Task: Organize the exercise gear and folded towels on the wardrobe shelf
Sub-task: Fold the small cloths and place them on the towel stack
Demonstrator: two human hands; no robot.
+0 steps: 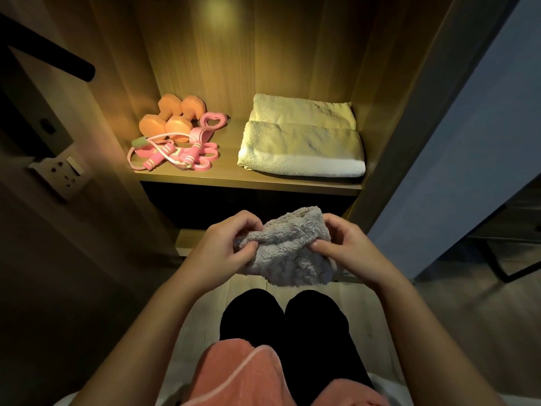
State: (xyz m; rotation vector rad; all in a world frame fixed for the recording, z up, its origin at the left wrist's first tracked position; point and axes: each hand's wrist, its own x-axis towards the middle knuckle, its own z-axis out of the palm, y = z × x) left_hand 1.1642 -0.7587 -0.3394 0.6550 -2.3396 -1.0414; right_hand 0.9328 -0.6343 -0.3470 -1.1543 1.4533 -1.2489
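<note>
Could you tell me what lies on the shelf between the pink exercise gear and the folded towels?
Nothing: in the head view, a bare strip of shelf separates the pink exercise gear from the folded towels.

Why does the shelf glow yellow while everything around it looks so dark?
Head view: a warm light inside the wardrobe brightens the towels and dumbbells, with a glare spot on the back panel; the room stays dim; the wide lens bends straight edges.

On the shelf (pixel 248 183), dumbbells (pixel 171 118) sit at your 11 o'clock, jump rope and bands (pixel 175 155) just before them. Two folded towels (pixel 301 142) at 1 o'clock, one behind the other. Your left hand (pixel 228 247) and right hand (pixel 342 247) grip a small towel (pixel 289 256) at 12, below the shelf.
</note>
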